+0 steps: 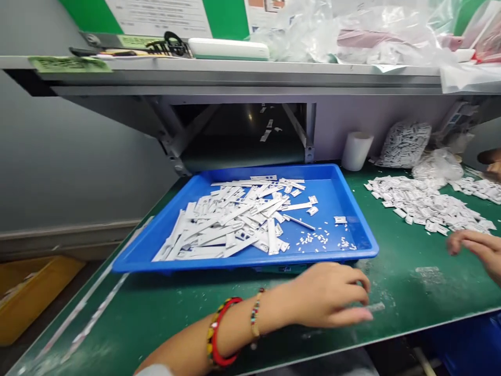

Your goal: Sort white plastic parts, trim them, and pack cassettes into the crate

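Observation:
My left hand (332, 295) hovers over the green table in front of the tray, fingers loosely bent and thumb apart. Nothing shows between them. At the right edge my right hand (479, 253) is partly cut off and slightly blurred; its fingers stretch leftward with no held thing visible. Just beyond it spreads a pile of small white plastic parts (426, 206). The blue tray (242, 265) holds a heap of white strips and flat pieces (235, 219). Tiny white bits (313, 238) and a thin stick-like tool (299, 222) lie in its right part.
A dark conveyor belt (242, 149) opens behind the tray, under a shelf (250, 78) with plastic bags. A white roll (357, 151) and a bag of white parts (406, 145) stand at the back. Another person's hand (493, 166) shows far right. A yellow bin (35, 292) sits lower left.

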`<state>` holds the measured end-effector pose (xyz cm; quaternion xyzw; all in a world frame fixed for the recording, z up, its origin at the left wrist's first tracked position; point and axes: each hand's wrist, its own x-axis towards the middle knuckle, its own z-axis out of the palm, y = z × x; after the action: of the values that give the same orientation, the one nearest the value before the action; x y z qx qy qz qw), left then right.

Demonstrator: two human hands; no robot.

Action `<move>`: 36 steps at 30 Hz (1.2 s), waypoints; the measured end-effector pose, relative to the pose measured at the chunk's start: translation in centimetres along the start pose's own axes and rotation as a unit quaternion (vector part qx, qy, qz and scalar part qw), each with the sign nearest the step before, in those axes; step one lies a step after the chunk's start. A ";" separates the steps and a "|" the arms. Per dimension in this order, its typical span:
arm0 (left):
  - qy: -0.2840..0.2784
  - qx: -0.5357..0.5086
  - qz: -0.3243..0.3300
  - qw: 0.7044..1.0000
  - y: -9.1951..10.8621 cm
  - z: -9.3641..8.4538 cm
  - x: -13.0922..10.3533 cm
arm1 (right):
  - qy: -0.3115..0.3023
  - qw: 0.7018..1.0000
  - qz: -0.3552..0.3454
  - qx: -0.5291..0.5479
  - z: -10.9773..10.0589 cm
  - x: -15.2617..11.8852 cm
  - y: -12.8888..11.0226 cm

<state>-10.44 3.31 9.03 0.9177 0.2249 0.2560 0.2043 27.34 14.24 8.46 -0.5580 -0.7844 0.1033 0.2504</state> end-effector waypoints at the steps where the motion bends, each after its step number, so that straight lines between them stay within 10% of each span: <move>1: 0.004 0.006 -0.042 0.999 0.0 -1.7 -1.6 | -0.044 0.998 -0.034 0.032 1.3 1.2 -2.6; 7: 0.033 0.096 -0.386 0.917 -3.8 -11.9 -11.4 | -0.233 0.954 -0.176 0.062 7.9 10.2 -14.1; 11: 0.076 0.163 -0.459 0.870 -10.3 -16.2 -13.5 | -0.254 0.947 -0.194 -0.040 14.8 18.6 -17.3; 16: 0.096 0.187 -0.430 0.878 -19.4 -16.2 -8.7 | -0.202 0.959 -0.172 -0.096 22.5 26.1 -19.8; 22: 0.079 0.213 -0.386 0.894 -25.4 -13.2 -3.0 | -0.181 0.965 -0.177 -0.069 26.6 27.0 -20.7; 30: 0.072 0.220 -0.373 0.898 -23.5 -13.2 -1.3 | -0.173 0.969 -0.135 0.115 25.0 26.1 -22.2; 36: 0.182 0.166 -0.393 0.886 -13.3 -13.8 -3.6 | -0.175 0.909 -0.106 0.362 18.0 20.2 -23.9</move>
<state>-25.08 15.84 12.00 0.7121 0.6395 0.2759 0.0885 -6.62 26.53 9.25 -0.3157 -0.7786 0.4494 0.3035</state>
